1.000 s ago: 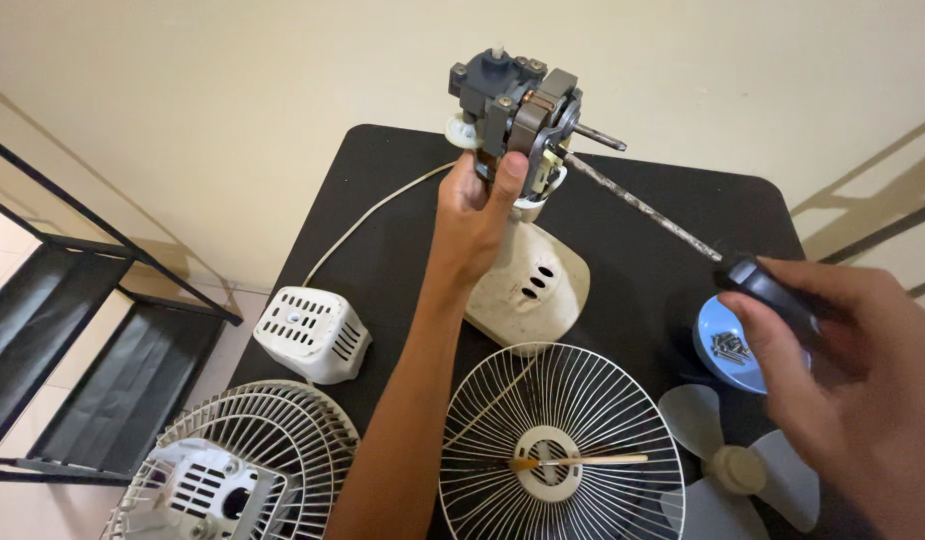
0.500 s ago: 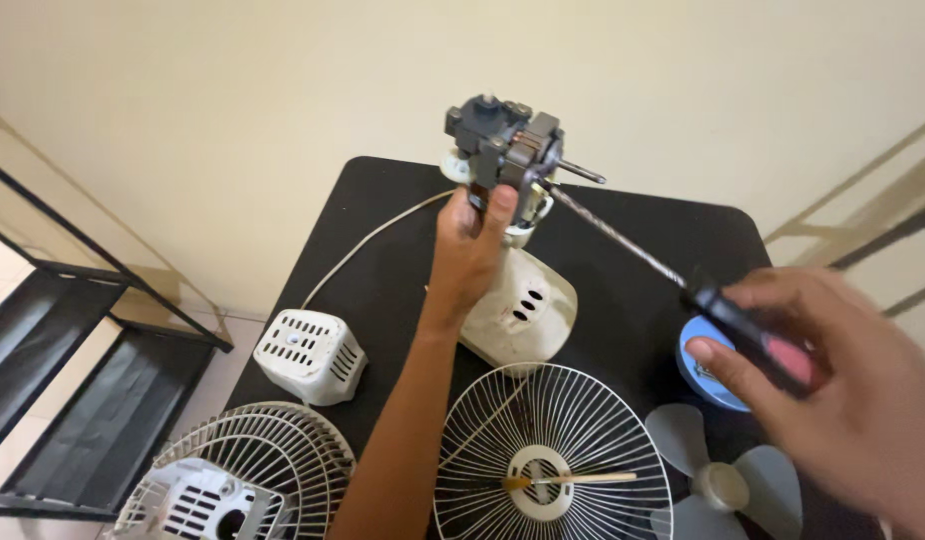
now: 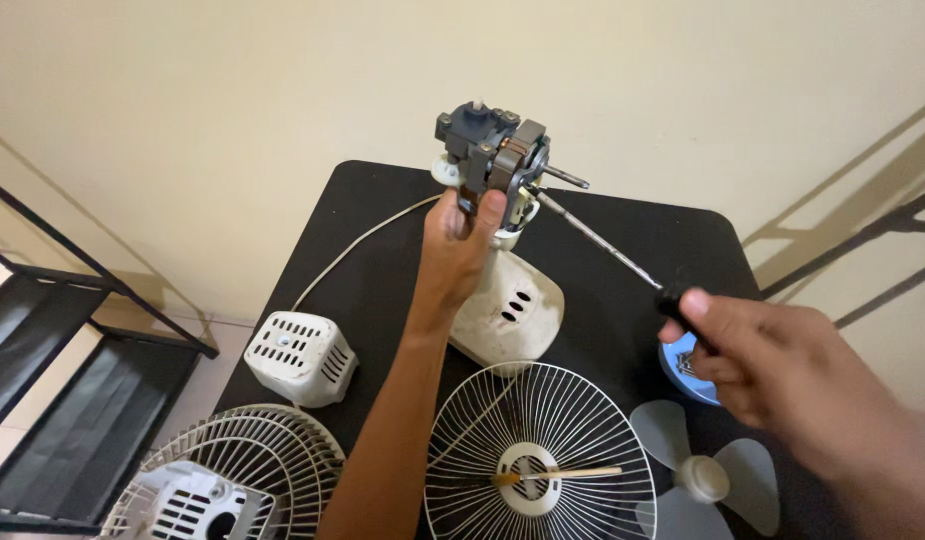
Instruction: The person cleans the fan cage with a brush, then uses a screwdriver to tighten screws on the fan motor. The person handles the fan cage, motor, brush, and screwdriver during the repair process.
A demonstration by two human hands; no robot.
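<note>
My left hand (image 3: pixel 461 250) grips the grey fan motor (image 3: pixel 493 160), which stands on top of the white fan base (image 3: pixel 513 315). The motor's metal shaft sticks out to the right. My right hand (image 3: pixel 783 375) holds a screwdriver (image 3: pixel 603 245) by its black handle. Its long shaft reaches up and left, with the tip at the motor's side just below the shaft. A white cord (image 3: pixel 358 245) runs from the fan base across the black table (image 3: pixel 623 215).
A white motor cover (image 3: pixel 301 358) lies left of the base. Two white wire fan guards (image 3: pixel 538 455) (image 3: pixel 233 480) rest at the near edge. A pale fan blade (image 3: pixel 698 470) and a blue round container (image 3: pixel 688 365) lie under my right hand. A dark rack (image 3: pixel 73 400) stands at left.
My right hand has moved left and up with the screwdriver, bringing its tip closer in against the motor. My left hand keeps its grip on the motor.
</note>
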